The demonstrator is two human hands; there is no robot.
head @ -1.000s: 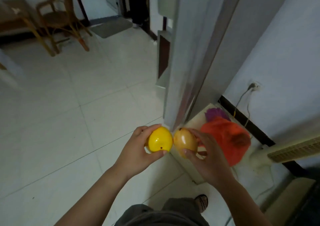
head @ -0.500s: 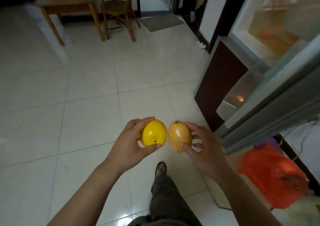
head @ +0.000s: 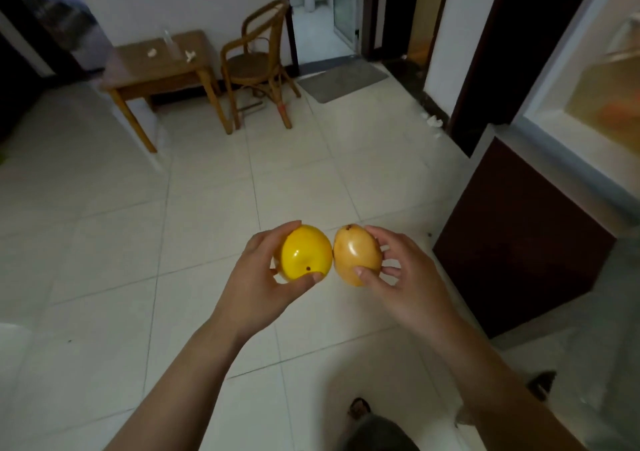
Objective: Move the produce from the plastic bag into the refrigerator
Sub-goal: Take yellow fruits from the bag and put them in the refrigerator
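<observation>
Head view: we've turned from the bag; left hand (head: pixel 256 284) grips the yellow fruit (head: pixel 304 257), right hand (head: pixel 408 281) the mango (head: pixel 356 255), fridge (head: pixel 519 243) now beside us.

2 hands are in view, the left hand (head: pixel 258 286) and the right hand (head: pixel 407 282). They hold 2 pieces of fruit: 1 bright yellow round fruit (head: pixel 306 257) and 1 orange-yellow mango (head: pixel 356 255). Further off stand 1 wooden table (head: pixel 156 66), 1 rattan chair (head: pixel 258 66) and 1 grey doormat (head: pixel 343 79).
</observation>
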